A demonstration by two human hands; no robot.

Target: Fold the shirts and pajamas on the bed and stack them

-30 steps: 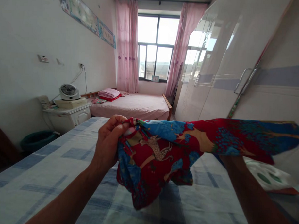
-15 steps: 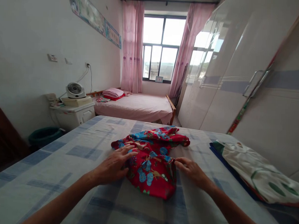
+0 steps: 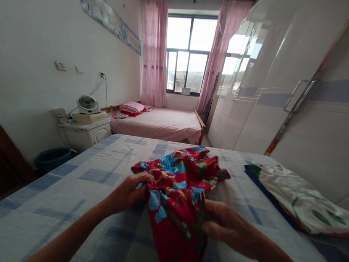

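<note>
A red garment with blue flowers lies crumpled across the bed, its near part lifted and drooping toward me. On its left edge my left hand is closed, the fingers pinching a fold of the cloth. My right hand is at the right edge, closed around the fabric; its fingertips are partly hidden by the cloth. The garment's far part rests bunched on the blue-and-white checked bedsheet.
Folded white and dark blue clothes lie at the bed's right side. Beyond stands a second bed with a pink sheet. A fan sits above a white bedside cabinet, near a green bin. A glossy wardrobe lines the right wall.
My left hand has gone from lying open on the garment to pinching its left edge. The near part of the garment has risen and stretched toward me, and my right hand has come closer.
</note>
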